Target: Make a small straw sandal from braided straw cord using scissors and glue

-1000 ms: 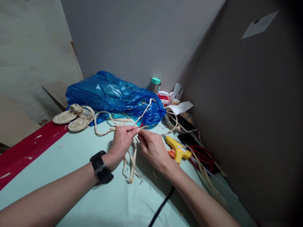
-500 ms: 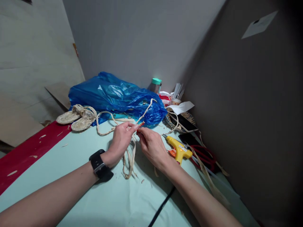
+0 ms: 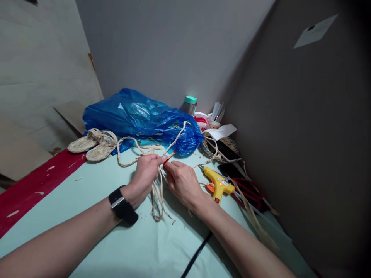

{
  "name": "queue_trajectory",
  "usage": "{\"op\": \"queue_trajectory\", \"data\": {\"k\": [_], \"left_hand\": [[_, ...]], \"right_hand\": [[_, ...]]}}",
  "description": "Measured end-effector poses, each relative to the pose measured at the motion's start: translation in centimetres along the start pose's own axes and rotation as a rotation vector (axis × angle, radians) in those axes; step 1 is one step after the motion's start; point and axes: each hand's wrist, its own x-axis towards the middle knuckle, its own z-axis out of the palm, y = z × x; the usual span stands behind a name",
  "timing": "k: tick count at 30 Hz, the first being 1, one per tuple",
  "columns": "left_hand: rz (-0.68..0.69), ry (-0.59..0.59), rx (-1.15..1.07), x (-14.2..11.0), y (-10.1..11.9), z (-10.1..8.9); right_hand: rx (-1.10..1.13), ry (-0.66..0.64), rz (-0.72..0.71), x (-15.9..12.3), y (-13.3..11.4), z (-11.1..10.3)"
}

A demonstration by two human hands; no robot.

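My left hand (image 3: 147, 172), with a black watch on its wrist, pinches pale straw strands (image 3: 157, 200) whose loose ends hang below onto the table. My right hand (image 3: 184, 180) is closed at the same spot, its fingertips almost touching the left thumb. Small red patches show at the fingertips; what they are I cannot make out. A braided straw cord (image 3: 127, 163) runs behind the hands. Just right of my right hand lies a yellow glue gun (image 3: 219, 183), its black cable passing under my right forearm.
A pair of woven straw slippers (image 3: 101, 148) sits at the left on a red strip (image 3: 43, 185). Behind are a blue plastic bag (image 3: 130, 110) and a green-lidded jar (image 3: 190, 103). Red-handled scissors (image 3: 249, 191) lie right, near the grey wall.
Both hands have shifted slightly left and down, and the fingertips have changed their hold on the strands. The surrounding things stay put.
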Motion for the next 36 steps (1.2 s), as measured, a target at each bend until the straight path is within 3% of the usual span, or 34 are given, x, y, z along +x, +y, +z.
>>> {"op": "queue_trajectory", "data": {"k": [10, 21, 30, 36], "left_hand": [[-0.167, -0.168, -0.140, 0.4, -0.4, 0.1], [0.036, -0.073, 0.019, 0.1, 0.0, -0.1], [0.302, -0.114, 0.396, 0.5, 0.1, -0.1], [0.383, -0.155, 0.550, -0.2, 0.5, -0.2]], "right_hand": [[0.244, -0.226, 0.291, 2.9, 2.1, -0.3], [0.318, -0.155, 0.410, 5.4, 4.7, 1.4], [0.190, -0.086, 0.278, 4.8, 4.2, -2.9], [0.278, -0.274, 0.144, 6.0, 3.9, -4.6]]}}
